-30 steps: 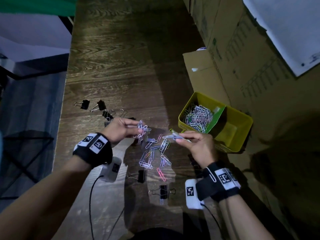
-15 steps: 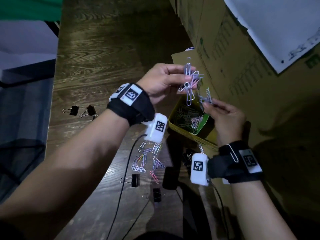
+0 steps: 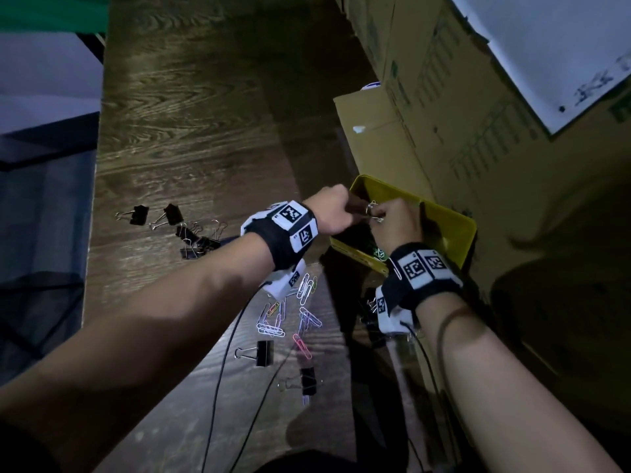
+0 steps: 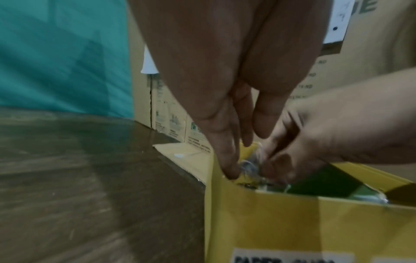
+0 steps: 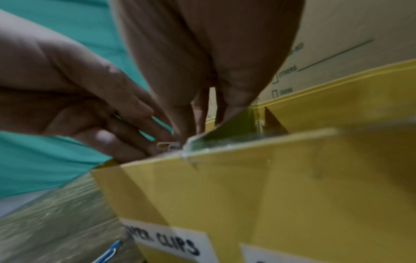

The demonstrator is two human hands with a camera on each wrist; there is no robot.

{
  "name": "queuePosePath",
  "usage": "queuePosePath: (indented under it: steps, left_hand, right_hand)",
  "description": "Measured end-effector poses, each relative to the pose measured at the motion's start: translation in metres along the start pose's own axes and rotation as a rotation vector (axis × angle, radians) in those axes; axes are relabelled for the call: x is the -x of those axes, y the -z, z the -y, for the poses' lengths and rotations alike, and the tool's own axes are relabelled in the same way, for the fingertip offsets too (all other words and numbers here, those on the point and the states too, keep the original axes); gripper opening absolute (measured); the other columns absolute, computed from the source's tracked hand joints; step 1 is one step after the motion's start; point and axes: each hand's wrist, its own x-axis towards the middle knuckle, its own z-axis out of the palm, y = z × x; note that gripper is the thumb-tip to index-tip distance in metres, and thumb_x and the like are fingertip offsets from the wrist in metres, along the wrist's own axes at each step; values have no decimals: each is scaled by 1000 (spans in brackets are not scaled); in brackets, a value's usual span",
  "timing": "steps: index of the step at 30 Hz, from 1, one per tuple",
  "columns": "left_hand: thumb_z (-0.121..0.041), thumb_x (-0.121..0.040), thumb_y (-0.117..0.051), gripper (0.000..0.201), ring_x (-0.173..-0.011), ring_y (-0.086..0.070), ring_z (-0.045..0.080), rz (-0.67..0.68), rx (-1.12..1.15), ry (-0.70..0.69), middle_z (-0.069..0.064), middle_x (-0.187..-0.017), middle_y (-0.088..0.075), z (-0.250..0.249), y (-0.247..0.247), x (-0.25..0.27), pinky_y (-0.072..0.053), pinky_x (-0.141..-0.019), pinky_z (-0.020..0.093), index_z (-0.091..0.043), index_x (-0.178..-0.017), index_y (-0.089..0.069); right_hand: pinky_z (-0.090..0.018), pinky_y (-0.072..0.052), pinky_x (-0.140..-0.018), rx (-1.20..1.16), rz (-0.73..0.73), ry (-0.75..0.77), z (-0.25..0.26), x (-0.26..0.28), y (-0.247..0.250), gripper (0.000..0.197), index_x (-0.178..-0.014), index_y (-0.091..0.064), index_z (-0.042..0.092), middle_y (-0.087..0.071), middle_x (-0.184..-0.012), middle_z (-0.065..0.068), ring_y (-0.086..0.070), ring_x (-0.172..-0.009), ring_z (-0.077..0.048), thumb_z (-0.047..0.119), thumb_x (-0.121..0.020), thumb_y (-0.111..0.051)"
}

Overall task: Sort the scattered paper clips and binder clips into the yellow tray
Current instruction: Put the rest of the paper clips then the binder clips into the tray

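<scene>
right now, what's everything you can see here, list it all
tray: one, yellow, on the table against the boxes, green divider inside, label reading "clips" on its front
paper clips in tray: a pile, count unclear, left compartment
loose paper clips: about a dozen, white, pink, purple, on the table near the tray
binder clips: seven clearly seen, black, five in a group at left, two nearer the person
table: one, dark wood grain
boxes: stacked, brown cardboard, right side
paper: one white sheet, on the boxes
cables: two, black, from the wrist cameras
left hand: over the tray's left compartment, pinching paper clips
right hand: over the tray, pinching paper clips
</scene>
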Motion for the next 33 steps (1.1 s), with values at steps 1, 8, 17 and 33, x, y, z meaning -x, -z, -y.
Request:
queuePosePath:
  steps: [1,8,17,33]
  left_hand:
    - [-24,-85,-59,28,-90,-66,19,-16,46,-35,5,-96,-70,4,4,1,-48,-74,21,-23,-112,-66]
    - [-6,-89,-49,27,-92,-65,16,-354,118,0,3,-105,-68,73,4,15,-47,-93,27,-15,-109,-66]
    - [-28,-99,-31,51,-144,3,13,117,-437,-238,-7,-156,-3,149,-82,68,-7,-117,48,-24,-147,-13]
    - [-38,-76,-66,84,-132,-33,21,-348,-45,-97,4,-146,-29,170,-145,199,-36,-106,51,-34,-144,-17]
  right_hand:
    - [-36,-44,-100,29,48,6,-2,1,0,30,-112,-66,10,-63,-118,-13,-54,-114,-28,10,-82,-68]
    - [-9,-35,-93,-51,-7,270,13,30,8,27,-112,-67,13,-66,-112,-5,-59,-103,-18,16,-86,-65]
    - [-29,-54,-74,288,696,381,-1,110,-66,9,-74,-69,17,-70,-82,-6,-67,-77,-23,25,-79,-70]
    - [-36,-43,-94,289,474,378,-13,117,-93,62,-127,-46,18,-45,-129,-8,-48,-117,-26,38,-76,-74]
